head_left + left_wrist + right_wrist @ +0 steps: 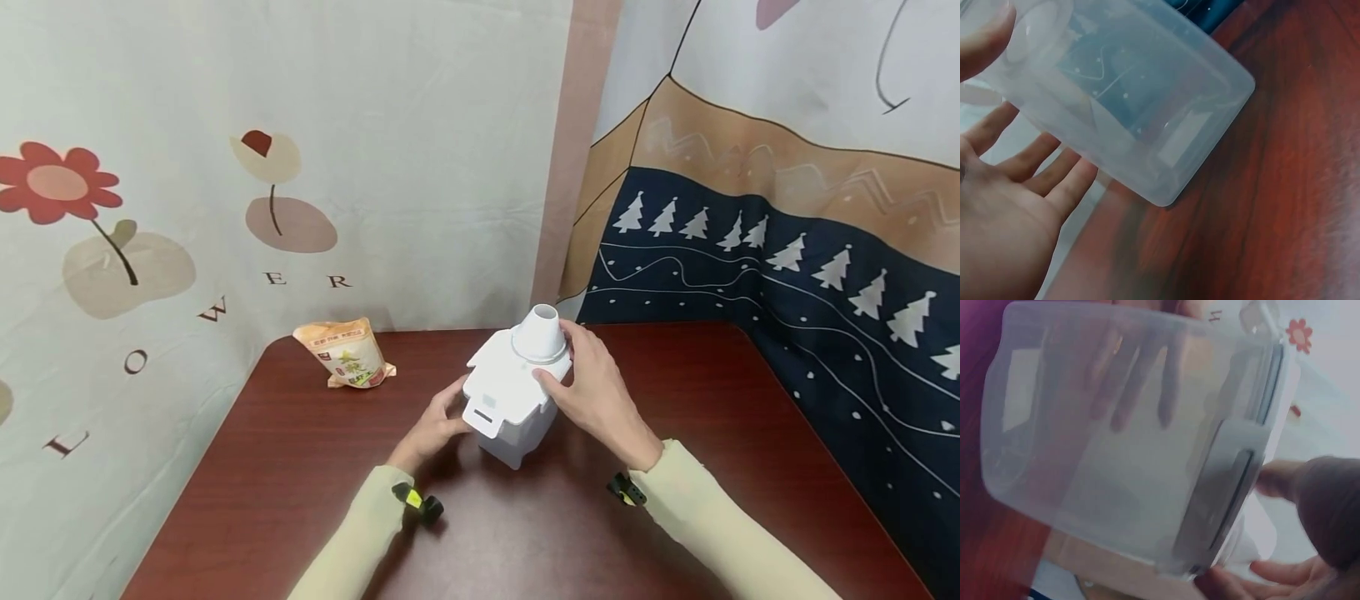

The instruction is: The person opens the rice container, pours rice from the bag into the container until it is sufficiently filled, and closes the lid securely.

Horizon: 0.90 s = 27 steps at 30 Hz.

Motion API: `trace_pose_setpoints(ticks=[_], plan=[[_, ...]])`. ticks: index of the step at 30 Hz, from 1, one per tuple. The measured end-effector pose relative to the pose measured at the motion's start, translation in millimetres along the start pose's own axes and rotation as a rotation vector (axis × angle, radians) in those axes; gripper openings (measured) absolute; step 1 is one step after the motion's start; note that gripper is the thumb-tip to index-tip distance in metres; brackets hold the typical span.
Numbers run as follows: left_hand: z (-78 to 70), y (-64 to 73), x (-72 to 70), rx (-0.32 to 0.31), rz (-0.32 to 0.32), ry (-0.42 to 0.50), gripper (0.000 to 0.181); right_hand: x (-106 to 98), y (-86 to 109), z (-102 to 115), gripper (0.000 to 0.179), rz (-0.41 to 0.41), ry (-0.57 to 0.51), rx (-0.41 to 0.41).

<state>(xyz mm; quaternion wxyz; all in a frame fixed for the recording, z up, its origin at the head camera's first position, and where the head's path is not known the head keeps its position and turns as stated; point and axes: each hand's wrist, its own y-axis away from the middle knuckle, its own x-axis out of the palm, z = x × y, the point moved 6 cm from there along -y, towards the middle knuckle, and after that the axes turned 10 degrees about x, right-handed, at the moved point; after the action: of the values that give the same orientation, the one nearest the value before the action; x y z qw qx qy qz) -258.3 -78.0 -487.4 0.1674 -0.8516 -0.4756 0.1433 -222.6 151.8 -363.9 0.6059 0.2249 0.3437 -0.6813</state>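
Note:
A translucent plastic storage container [519,435] with a white latched lid [504,385] is between the two hands near the table's middle. A white cone-shaped cap or cup [540,336] stands on the lid's far end. My left hand [433,427] holds the container's left side; in the left wrist view its thumb [988,44] is on one face and its fingers reach behind another. With thumb and fingers spread across the lid's right edge, my right hand [600,396] grips it beside the cone. Whether the container's base touches the table cannot be told.
An orange-and-white printed food pouch [347,354] stands at the back left of the dark red wooden table [300,483]. Behind the table hangs a pale printed curtain [435,167], with a navy tree-patterned cloth [750,275] along the right.

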Motion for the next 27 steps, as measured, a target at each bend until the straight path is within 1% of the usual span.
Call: trace_pose_setpoints(ticks=[2, 5, 10, 13, 16, 19, 21, 24, 27], plan=[[1.2, -1.2, -2.5, 0.021, 0.014, -0.003, 0.081, 0.0, 2.4, 2.3, 0.08, -0.007, 0.023, 0.014], [1.8, -1.4, -3.7, 0.033, 0.025, 0.01, 0.081, -1.2, 3.4, 3.8, 0.081, -0.007, 0.039, 0.024], [-0.9, 1.3, -0.1, 0.064, 0.03, 0.085, 0.081, -7.6, -2.7, 0.3, 0.076, 0.031, -0.005, 0.052], [-3.3, 3.7, 4.2, 0.091, 0.026, 0.09, 0.08, -12.6, -10.4, -3.6, 0.072, 0.065, -0.034, 0.061], [-5.9, 6.9, 7.6, 0.082, -0.016, 0.029, 0.081, -17.8, -21.1, -6.5, 0.069, 0.098, -0.064, 0.04], [-7.8, 10.4, 10.4, 0.053, -0.079, -0.041, 0.082, -21.1, -32.8, -8.3, 0.068, 0.145, -0.084, -0.011], [-8.8, 12.9, 12.0, 0.041, -0.119, -0.069, 0.08, -21.8, -39.7, -9.0, 0.066, 0.186, -0.099, -0.05], [-8.3, 16.1, 14.6, 0.026, -0.165, -0.069, 0.074, -22.3, -47.6, -9.5, 0.064, 0.238, -0.115, -0.094], [-6.3, 17.9, 16.1, 0.01, -0.192, -0.05, 0.071, -21.8, -52.5, -10.2, 0.06, 0.282, -0.137, -0.104]])
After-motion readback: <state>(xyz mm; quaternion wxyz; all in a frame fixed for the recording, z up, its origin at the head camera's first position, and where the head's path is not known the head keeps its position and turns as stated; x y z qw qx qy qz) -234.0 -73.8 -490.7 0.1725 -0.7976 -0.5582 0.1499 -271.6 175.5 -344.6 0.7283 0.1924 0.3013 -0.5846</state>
